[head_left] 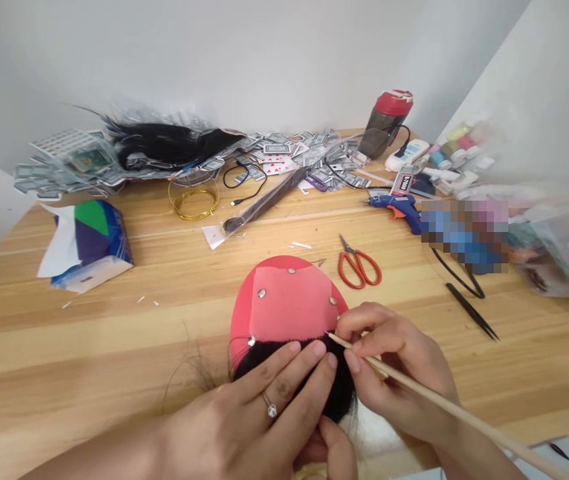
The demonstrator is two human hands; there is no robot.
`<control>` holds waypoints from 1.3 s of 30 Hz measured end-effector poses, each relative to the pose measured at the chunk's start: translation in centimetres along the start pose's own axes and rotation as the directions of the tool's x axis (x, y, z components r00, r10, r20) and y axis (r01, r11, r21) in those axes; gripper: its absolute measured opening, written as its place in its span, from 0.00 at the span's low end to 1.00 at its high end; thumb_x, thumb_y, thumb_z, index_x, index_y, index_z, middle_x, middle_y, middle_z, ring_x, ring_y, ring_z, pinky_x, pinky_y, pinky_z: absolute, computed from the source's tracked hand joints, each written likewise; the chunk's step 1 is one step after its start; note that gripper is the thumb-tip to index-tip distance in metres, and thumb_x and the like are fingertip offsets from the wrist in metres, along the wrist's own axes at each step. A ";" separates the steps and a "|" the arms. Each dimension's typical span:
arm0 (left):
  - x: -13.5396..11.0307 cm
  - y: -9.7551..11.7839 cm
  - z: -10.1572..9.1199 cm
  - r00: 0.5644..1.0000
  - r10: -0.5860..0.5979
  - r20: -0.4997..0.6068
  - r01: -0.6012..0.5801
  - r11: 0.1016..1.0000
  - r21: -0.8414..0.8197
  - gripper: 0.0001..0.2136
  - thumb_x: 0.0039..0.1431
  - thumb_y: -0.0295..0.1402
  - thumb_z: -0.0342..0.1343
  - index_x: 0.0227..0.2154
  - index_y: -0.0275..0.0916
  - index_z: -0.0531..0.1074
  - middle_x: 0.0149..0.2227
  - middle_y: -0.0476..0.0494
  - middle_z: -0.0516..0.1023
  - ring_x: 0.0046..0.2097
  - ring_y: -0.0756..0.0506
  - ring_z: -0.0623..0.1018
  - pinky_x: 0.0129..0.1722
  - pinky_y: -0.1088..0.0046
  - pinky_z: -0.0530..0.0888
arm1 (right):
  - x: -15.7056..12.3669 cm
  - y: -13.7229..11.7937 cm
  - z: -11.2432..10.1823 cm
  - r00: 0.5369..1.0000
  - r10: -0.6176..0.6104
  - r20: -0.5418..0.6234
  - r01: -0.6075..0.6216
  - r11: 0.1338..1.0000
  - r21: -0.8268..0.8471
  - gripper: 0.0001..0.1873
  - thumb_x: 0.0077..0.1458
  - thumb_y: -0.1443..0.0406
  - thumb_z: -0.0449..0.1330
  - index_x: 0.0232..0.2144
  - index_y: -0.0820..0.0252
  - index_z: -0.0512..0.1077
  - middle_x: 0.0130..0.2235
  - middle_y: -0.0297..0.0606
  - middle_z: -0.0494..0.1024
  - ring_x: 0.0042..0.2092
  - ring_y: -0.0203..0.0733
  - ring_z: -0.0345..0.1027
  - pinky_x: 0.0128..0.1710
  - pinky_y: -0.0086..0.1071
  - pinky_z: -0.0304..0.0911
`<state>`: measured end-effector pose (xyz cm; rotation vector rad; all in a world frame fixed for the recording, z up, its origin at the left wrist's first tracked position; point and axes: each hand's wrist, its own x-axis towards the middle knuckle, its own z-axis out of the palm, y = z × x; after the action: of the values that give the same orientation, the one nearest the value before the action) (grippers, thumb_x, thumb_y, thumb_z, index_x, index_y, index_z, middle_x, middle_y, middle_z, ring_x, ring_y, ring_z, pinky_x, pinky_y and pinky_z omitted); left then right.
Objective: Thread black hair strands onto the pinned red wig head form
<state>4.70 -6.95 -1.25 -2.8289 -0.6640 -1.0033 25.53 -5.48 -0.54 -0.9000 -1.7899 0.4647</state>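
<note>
A red rounded form studded with silver pins stands at the near edge of the wooden table. Black hair covers its lower part. My left hand, with a ring on one finger, wraps around the form and presses fingers flat on the hair. My right hand pinches a long thin wooden stick, its tip touching the hairline at the red form's right side.
Red scissors, a blue glue gun, black tweezers and small bottles lie to the right. A tissue pack, gold wire coil, black hair bundle and scattered cards sit behind.
</note>
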 end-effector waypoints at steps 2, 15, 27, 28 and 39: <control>0.0 0.0 -0.1 1.000 0.003 0.012 -0.003 1.000 0.001 0.13 0.57 0.21 0.53 0.44 0.29 0.76 0.53 0.42 0.81 0.64 0.46 0.72 0.68 0.69 0.64 | 0.0 0.0 0.0 1.000 0.005 0.000 -0.005 1.000 0.008 0.16 0.49 0.78 0.57 0.33 0.52 0.65 0.30 0.34 0.76 0.29 0.38 0.75 0.27 0.28 0.71; 1.0 1.2 0.1 0.989 -0.136 -0.065 0.137 0.990 0.019 0.14 0.57 0.20 0.50 0.43 0.27 0.76 0.47 0.44 0.85 0.53 0.50 0.81 0.65 0.76 0.68 | -0.2 0.2 -0.1 1.000 0.029 0.009 -0.029 0.998 0.049 0.15 0.50 0.78 0.58 0.34 0.52 0.67 0.31 0.33 0.76 0.29 0.38 0.75 0.28 0.29 0.71; -0.1 0.5 0.4 0.999 -0.034 0.002 0.034 0.999 -0.009 0.19 0.54 0.20 0.54 0.50 0.24 0.73 0.55 0.42 0.80 0.64 0.46 0.71 0.69 0.70 0.64 | 0.0 0.2 -0.1 0.999 0.036 -0.005 -0.036 0.998 0.051 0.14 0.50 0.78 0.58 0.33 0.53 0.67 0.31 0.33 0.76 0.29 0.37 0.74 0.28 0.28 0.71; -0.1 0.7 0.4 0.999 -0.050 -0.002 0.050 0.999 -0.008 0.19 0.54 0.19 0.54 0.50 0.24 0.73 0.55 0.42 0.80 0.63 0.46 0.72 0.69 0.70 0.64 | 0.0 0.2 -0.1 1.000 0.030 -0.001 -0.030 0.998 0.048 0.14 0.50 0.78 0.58 0.33 0.53 0.67 0.31 0.33 0.76 0.29 0.37 0.74 0.28 0.28 0.71; 0.1 0.5 0.4 0.995 -0.103 -0.021 0.101 0.994 -0.045 0.17 0.57 0.20 0.52 0.50 0.26 0.73 0.52 0.42 0.82 0.59 0.48 0.77 0.67 0.73 0.66 | -0.5 0.8 -0.3 0.982 0.186 0.035 -0.189 0.955 0.229 0.11 0.53 0.77 0.59 0.33 0.55 0.69 0.32 0.33 0.76 0.32 0.37 0.73 0.30 0.27 0.69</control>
<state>5.26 -7.29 -1.46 -2.8411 -0.8013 -1.0779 26.21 -5.39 -1.32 -0.9057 -1.6278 0.7863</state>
